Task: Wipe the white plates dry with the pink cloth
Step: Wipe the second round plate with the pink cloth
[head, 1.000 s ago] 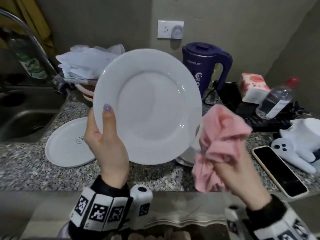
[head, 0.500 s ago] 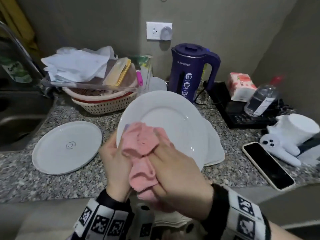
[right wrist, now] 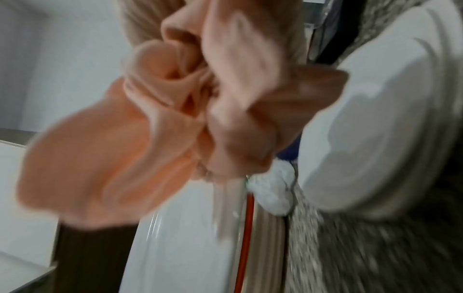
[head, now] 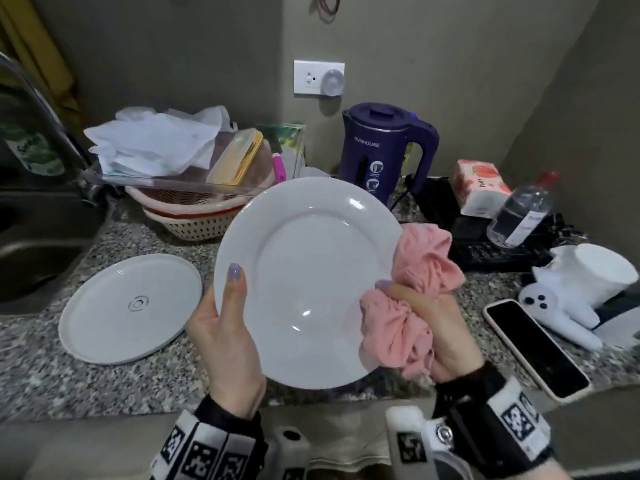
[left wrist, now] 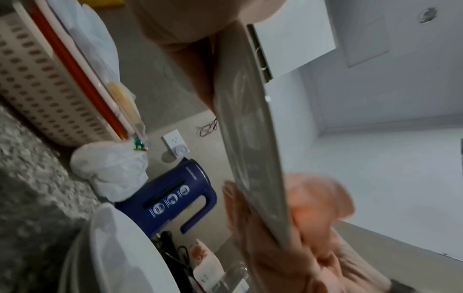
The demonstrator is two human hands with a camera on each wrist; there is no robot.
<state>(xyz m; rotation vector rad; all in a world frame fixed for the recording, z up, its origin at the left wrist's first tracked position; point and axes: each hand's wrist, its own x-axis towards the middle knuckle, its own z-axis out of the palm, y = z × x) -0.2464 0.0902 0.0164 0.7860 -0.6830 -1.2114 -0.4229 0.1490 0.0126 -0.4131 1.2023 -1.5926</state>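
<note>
My left hand [head: 225, 317] grips a white plate [head: 308, 271] by its left rim, thumb on the face, and holds it tilted above the counter. My right hand [head: 426, 306] grips the bunched pink cloth [head: 398, 323] and holds it against the plate's right rim. The left wrist view shows this plate [left wrist: 250, 138] edge-on, with the pink cloth [left wrist: 320, 208] wrapped over its far edge. A second white plate [head: 130, 308] lies upside down on the counter at the left. More white plates [right wrist: 375, 138] sit stacked on the counter beneath, hidden from the head view.
A sink [head: 38, 244] lies at the far left. A cream basket [head: 194, 216] with bags and a purple kettle [head: 384, 154] stand behind. A tissue pack [head: 479, 188], bottle [head: 519, 216], white figure [head: 581, 289] and phone [head: 535, 348] are at the right.
The cloth went from off the plate to its lower left by my left hand, then across to the right rim. The plate dropped lower, then tilted up to face me.
</note>
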